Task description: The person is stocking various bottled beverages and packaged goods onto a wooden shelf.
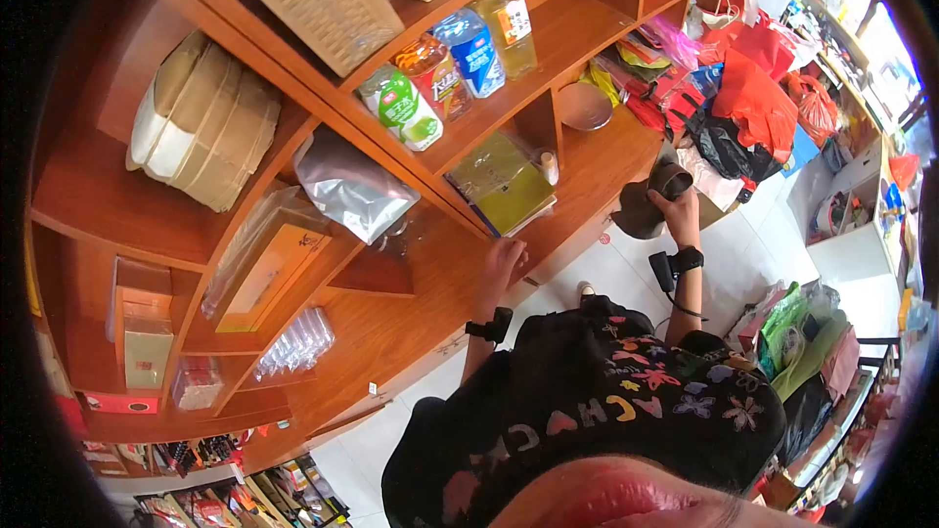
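Observation:
My right hand [677, 213] is wrapped round the narrow part of a dark brown vase-like vessel [641, 210], tilted, with a round mouth and a wide flared end. The vessel is in front of the shelf unit, above the floor. Its exact kind is hard to make out. My left hand [506, 259] is at the counter's front edge, fingers curled in, with nothing visible in them. Just beyond that hand lie flat olive-green packages [504, 191] in a low compartment. A small pale cylinder [550, 168] stands beside them.
Drink bottles [469, 54] stand on the shelf above. A bowl [586, 107] sits on the counter near piled red bags [753, 103]. A silver pouch [357, 186] and a wrapped round bundle [203, 122] fill shelves at left. Bags [807, 332] are heaped at right.

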The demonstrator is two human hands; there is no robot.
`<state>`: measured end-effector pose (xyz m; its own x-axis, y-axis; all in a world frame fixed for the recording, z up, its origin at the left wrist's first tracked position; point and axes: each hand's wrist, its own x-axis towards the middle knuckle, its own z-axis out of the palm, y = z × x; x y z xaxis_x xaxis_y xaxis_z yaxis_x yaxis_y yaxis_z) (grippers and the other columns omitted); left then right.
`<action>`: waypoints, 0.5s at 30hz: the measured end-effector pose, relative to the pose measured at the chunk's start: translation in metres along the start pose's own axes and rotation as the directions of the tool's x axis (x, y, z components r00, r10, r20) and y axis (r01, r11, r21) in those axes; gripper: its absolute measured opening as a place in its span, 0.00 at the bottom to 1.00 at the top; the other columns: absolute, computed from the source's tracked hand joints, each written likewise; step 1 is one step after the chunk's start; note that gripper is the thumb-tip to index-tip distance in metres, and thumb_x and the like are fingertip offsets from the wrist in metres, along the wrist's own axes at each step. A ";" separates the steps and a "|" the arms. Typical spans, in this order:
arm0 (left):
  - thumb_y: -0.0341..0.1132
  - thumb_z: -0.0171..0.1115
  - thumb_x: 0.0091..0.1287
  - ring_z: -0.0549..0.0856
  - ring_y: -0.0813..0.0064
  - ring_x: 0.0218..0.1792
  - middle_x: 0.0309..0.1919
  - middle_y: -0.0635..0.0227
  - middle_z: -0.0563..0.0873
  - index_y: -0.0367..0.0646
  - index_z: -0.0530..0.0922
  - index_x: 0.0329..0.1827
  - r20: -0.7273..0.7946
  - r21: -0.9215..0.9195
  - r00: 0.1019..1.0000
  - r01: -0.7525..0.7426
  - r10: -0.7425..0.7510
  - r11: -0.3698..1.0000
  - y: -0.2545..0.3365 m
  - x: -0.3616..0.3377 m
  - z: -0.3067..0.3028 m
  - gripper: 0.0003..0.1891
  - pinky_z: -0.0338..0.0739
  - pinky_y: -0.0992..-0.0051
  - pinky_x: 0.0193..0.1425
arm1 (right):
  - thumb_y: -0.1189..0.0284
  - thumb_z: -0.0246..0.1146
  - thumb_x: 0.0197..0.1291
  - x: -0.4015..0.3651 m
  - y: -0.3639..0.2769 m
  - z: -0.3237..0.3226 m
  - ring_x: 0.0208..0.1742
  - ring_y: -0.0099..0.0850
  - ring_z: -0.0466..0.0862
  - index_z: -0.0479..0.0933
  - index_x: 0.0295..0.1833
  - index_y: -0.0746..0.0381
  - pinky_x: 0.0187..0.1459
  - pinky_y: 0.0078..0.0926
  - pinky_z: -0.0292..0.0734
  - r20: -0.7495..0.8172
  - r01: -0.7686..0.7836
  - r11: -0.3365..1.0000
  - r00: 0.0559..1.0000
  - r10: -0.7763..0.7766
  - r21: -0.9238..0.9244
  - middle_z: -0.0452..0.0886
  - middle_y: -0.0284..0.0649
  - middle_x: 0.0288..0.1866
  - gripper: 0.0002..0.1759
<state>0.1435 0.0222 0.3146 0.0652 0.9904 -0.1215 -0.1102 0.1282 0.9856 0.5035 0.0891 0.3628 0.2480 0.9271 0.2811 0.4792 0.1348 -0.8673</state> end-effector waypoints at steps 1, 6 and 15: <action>0.40 0.59 0.72 0.80 0.82 0.32 0.31 0.70 0.82 0.36 0.78 0.45 0.010 0.025 1.000 -0.006 0.005 1.000 0.003 0.004 0.006 0.13 0.73 0.80 0.38 | 0.68 0.72 0.54 0.000 0.012 -0.003 0.42 0.30 0.84 0.77 0.52 0.65 0.47 0.31 0.78 0.003 -0.076 0.997 0.997 0.076 0.019 0.85 0.42 0.42 0.21; 0.40 0.59 0.72 0.80 0.83 0.35 0.33 0.72 0.83 0.37 0.79 0.47 0.092 0.012 0.996 -0.012 0.011 1.000 0.005 0.038 0.030 0.13 0.74 0.80 0.41 | 0.64 0.69 0.59 0.005 0.015 -0.028 0.34 0.26 0.81 0.77 0.49 0.64 0.38 0.26 0.77 0.274 -0.496 0.802 0.865 0.420 0.334 0.82 0.34 0.34 0.18; 0.39 0.60 0.71 0.82 0.80 0.44 0.43 0.69 0.84 0.40 0.78 0.53 0.191 0.289 0.958 -0.264 0.215 0.920 0.045 0.090 0.065 0.14 0.77 0.77 0.50 | 0.68 0.69 0.59 0.026 0.044 -0.035 0.31 0.26 0.81 0.76 0.46 0.63 0.33 0.24 0.77 0.458 -0.589 0.472 0.808 0.371 0.657 0.81 0.34 0.35 0.14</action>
<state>0.2087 0.1136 0.3553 0.2284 0.9664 0.1180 0.1684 -0.1586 0.9729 0.5608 0.1071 0.3470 -0.0076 0.9592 -0.2826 -0.4729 -0.2525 -0.8442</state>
